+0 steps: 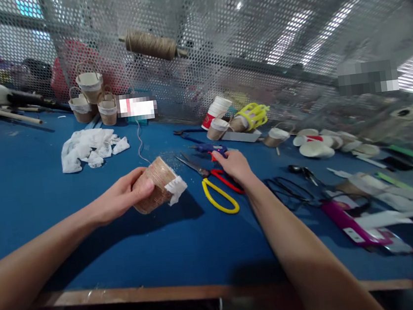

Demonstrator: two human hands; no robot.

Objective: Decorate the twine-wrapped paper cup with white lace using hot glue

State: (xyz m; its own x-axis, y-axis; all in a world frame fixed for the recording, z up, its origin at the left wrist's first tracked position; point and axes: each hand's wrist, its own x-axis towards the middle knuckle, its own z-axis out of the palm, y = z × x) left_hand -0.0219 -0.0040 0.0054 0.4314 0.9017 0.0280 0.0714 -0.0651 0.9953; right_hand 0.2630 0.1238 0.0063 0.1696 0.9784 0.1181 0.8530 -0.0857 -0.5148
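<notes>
My left hand (130,192) is wrapped round a twine-covered cup (154,188), tilted above the blue table. A white piece of cloth or lace (176,188) sticks out at the cup's rim, and a thread leads up from behind it. My right hand (234,165) is closed round the handle of a blue glue gun (210,148) with a red trigger; its nozzle points left. Between the hands lie large scissors (221,198) with one yellow and one red handle, blades pointing away to the left, partly beneath my right hand.
White cloth scraps (86,148) lie at the left, finished small baskets (91,91) behind them. A twine spool (151,44) hangs on the perforated metal screen. Pliers (189,136), paper cups (218,109), a black cable (289,193) and a purple power strip (352,225) lie rightward.
</notes>
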